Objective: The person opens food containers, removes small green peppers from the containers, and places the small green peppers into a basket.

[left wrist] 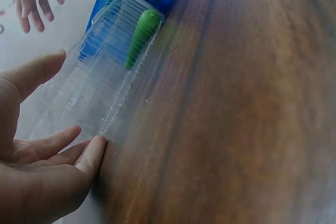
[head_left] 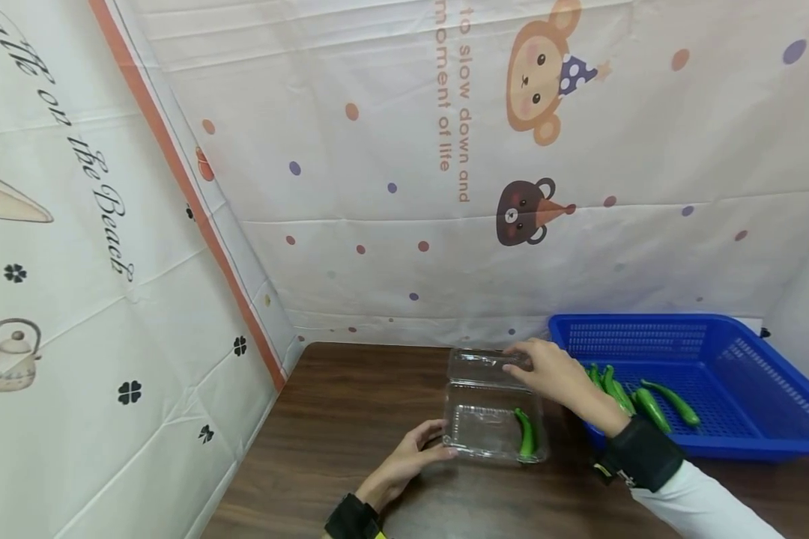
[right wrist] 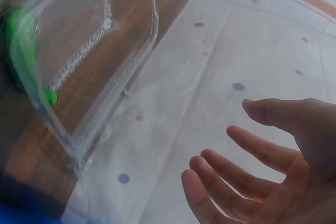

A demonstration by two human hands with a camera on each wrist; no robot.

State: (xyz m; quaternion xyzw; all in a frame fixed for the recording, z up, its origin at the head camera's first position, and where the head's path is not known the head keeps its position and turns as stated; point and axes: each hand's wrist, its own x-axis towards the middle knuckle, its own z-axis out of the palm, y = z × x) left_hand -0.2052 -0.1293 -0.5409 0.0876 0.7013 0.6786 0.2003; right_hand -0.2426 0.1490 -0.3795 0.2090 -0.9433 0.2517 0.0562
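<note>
Fingers of the left hand are spread, touching the clear clamshell box on the counter. The right hand is held relaxed over its lid. One green pepper is seen inside.

Both hands open (fingers relaxed)
</note>
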